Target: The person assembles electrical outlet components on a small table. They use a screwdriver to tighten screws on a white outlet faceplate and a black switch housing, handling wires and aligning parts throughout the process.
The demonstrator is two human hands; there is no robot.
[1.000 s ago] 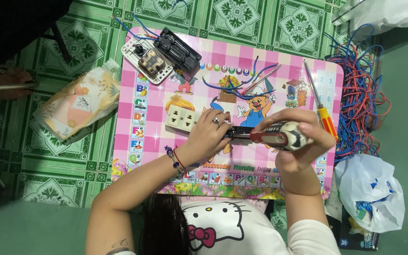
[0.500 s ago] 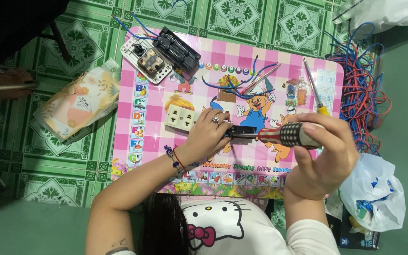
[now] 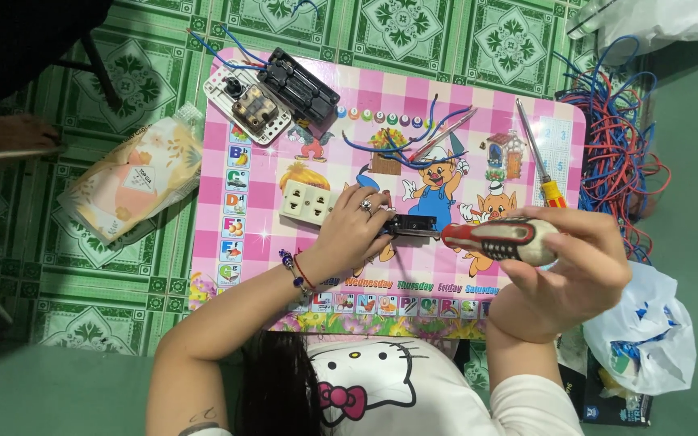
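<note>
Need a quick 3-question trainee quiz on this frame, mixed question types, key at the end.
1. True or false: the right hand grips a red and grey screwdriver by its handle.
2. What does the left hand pin to the pink table? A) a small black part B) a white socket C) a blue wire
3. Fill in: the second screwdriver, with a yellow and red handle, lies untouched near the table's ____ edge, beside the tangle of red and blue wires.

Key: 1 true; 2 A; 3 right
</note>
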